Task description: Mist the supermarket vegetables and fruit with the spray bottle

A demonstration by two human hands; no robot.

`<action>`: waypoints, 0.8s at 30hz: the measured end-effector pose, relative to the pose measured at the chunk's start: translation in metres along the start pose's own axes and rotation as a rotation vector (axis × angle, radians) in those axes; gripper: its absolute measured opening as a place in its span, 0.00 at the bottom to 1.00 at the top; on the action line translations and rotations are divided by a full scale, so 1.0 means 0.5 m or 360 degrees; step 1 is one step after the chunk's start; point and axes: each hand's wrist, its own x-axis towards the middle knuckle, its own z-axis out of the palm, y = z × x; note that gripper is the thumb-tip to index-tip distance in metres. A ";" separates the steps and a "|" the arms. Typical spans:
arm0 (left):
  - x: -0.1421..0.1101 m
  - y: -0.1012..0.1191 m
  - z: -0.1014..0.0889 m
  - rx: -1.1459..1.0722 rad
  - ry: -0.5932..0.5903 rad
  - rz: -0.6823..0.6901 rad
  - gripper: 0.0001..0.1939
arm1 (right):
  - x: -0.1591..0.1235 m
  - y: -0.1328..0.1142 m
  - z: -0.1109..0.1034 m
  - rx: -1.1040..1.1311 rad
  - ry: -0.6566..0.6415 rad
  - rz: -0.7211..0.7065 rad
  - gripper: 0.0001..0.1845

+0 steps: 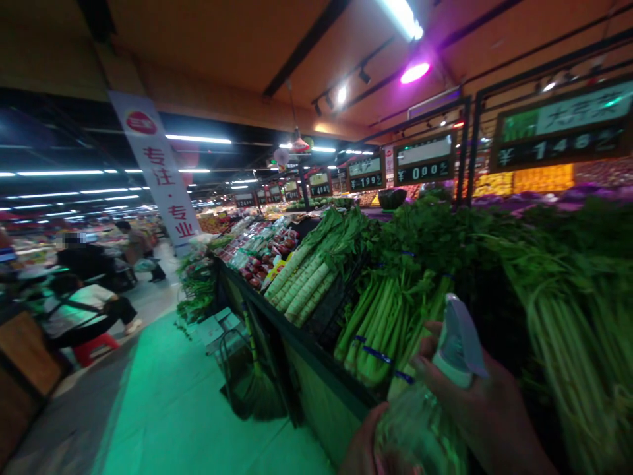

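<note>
Together, two hands grip a clear spray bottle (415,432): the right hand (487,412) wraps its neck, just under the white spray head (457,346), while the left hand (363,443) holds its side. Bundled celery (370,333) lies just beyond, beside thick pale stalks (302,285).

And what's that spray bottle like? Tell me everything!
The spray bottle looks like see-through plastic, with a pale spray head on top. It leans a little, in front of the green stalks. The right hand grips it near the spray head, and the left hand touches its side. Its bottom is cut off; I can't tell how full it is.
</note>
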 end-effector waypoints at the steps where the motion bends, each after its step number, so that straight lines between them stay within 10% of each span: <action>1: 0.007 -0.002 0.000 0.0010 -0.0014 0.0030 0.42 | 0.001 0.000 -0.003 -0.0026 0.0009 0.0017 0.27; 14: 0.031 -0.022 0.007 -0.0028 0.0012 0.0304 0.32 | 0.022 0.004 0.018 0.0088 -0.0085 -0.0026 0.26; 24: 0.016 -0.052 -0.013 -0.0106 0.0312 -0.0109 0.39 | 0.025 -0.013 0.077 0.0226 -0.0416 -0.0057 0.22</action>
